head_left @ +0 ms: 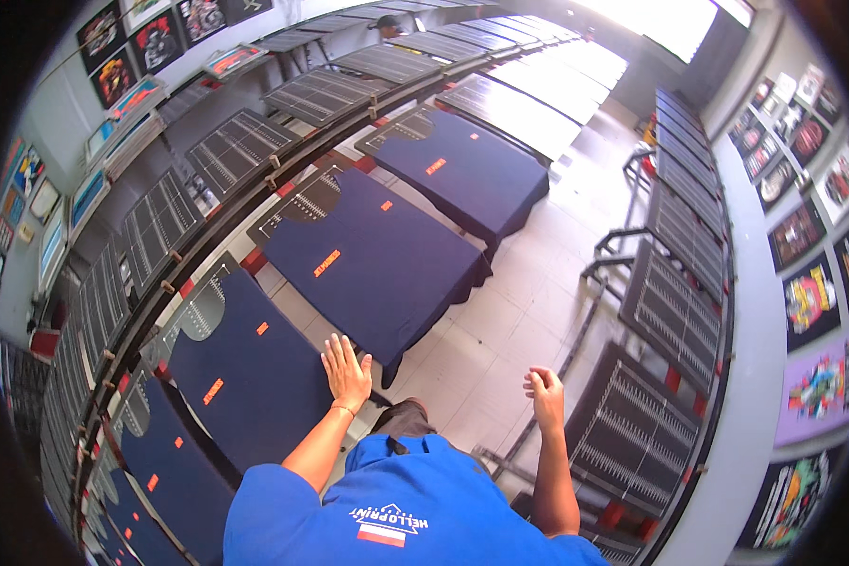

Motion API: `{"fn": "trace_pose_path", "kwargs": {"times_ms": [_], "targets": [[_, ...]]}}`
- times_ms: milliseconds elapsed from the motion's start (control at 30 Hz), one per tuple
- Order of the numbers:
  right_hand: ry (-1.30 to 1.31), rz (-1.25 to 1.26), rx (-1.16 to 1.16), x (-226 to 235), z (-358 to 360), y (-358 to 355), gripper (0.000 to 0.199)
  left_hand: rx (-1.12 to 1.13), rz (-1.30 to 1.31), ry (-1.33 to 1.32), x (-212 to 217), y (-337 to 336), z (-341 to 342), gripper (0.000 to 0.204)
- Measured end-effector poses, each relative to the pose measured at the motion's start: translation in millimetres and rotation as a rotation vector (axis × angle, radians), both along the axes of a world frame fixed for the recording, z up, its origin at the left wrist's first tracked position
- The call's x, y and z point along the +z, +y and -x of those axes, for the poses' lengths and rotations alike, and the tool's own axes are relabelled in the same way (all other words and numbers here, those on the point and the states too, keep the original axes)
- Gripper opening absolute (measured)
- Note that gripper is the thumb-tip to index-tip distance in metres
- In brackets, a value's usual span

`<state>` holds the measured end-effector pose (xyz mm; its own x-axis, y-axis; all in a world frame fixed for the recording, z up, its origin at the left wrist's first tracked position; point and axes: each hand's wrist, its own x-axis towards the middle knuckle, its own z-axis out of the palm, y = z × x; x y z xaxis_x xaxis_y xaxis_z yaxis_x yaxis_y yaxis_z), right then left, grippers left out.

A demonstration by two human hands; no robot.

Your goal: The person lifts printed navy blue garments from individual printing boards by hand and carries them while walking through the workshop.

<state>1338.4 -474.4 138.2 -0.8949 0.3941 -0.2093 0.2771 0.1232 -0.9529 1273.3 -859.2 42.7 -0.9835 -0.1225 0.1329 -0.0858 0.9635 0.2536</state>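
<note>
This is a garment-printing workshop: long rows of dark rectangular boards [632,429] with pale line markings, flat navy-blue cloth garments [377,274] bearing small orange prints, stacked rectangular frames [127,143] at the left, and colourful graphic posters [810,299] covering pale walls [759,415].
</note>
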Motion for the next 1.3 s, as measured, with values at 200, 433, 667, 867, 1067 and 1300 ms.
{"fn": "trace_pose_path", "kwargs": {"times_ms": [200,433,667,867,1067,1300], "targets": [[-0.006,-0.065,0.346,26,176,54,0.028,-0.021,0.017,0.02,2,83,112,0.072],[-0.166,-0.183,0.532,3,316,143,0.031,0.071,-0.01,-0.005,14,178,285,0.071],[-0.165,-0.111,0.575,-28,489,229,0.034,0.108,-0.033,0.065,17,253,429,0.071],[0.094,-0.267,0.619,-42,692,265,0.045,0.402,-0.601,0.276,-18,290,491,0.074],[-0.229,-0.201,0.76,-100,842,284,0.075,0.866,-2.022,0.153,-6,351,465,0.097],[-0.905,0.758,1.095,-139,831,331,0.095,0.876,-2.375,-0.12,-17,435,342,0.061]]}}
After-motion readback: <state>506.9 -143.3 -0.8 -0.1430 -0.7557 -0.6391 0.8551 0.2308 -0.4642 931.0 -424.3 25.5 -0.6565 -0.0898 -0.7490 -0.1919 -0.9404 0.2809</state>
